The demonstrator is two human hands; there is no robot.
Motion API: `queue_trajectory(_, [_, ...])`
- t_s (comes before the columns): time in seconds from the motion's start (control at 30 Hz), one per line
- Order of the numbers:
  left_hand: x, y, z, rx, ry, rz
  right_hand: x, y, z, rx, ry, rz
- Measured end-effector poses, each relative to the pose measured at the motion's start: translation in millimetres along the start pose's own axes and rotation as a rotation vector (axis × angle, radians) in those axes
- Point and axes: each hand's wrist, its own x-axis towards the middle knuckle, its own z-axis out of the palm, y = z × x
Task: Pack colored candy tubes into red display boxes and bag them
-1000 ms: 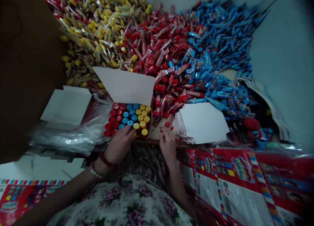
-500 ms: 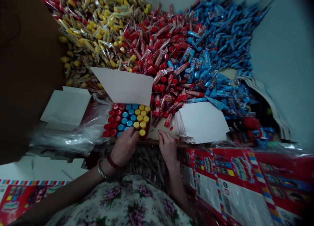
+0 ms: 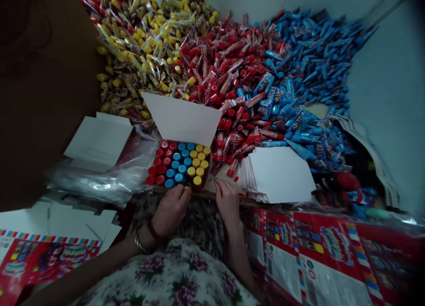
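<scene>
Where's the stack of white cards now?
In the head view, the stack of white cards lies right of the right hand, below the piled candy tubes.

1. Ahead of your left hand (image 3: 171, 211), in bands: red caps (image 3: 159, 162), blue caps (image 3: 175, 165), yellow caps (image 3: 196, 162).
2. Farther ahead, in colour blocks: yellow wrappers (image 3: 149, 44), red wrappers (image 3: 232, 67), blue wrappers (image 3: 308, 49).
3. Right of your right hand (image 3: 227, 202): a red carton (image 3: 315, 253) with striped edging.
4. Below your hands: a pale garment (image 3: 166, 275) with purple flowers.
</scene>
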Motion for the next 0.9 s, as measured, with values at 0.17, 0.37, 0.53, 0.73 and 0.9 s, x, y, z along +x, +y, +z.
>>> queue_trajectory(0.17, [36.8,7.8,-19.1,-0.002,-0.312,-0.132,7.0,-3.2,1.4,-0.008,0.019,-0.035])
queue_trajectory(0.37, [39.5,10.7,-21.5,-0.029,-0.36,-0.091,6.7,-3.7,0.9,-0.027,-0.005,-0.021])
queue_trajectory(0.53, [5.6,11.7,-0.6,0.004,-0.16,0.128,4.9,-0.7,2.8,-0.045,-0.034,-0.018])
queue_trajectory(0.73, [17.5,-4.3,-2.9,-0.229,-0.039,-0.057,8.8,-1.3,2.6,-0.014,-0.016,-0.012])
queue_trajectory(0.9, [34.2,-13.1,-17.3,-0.191,-0.184,-0.196,7.9,-15.6,-3.9,0.147,0.016,-0.029])
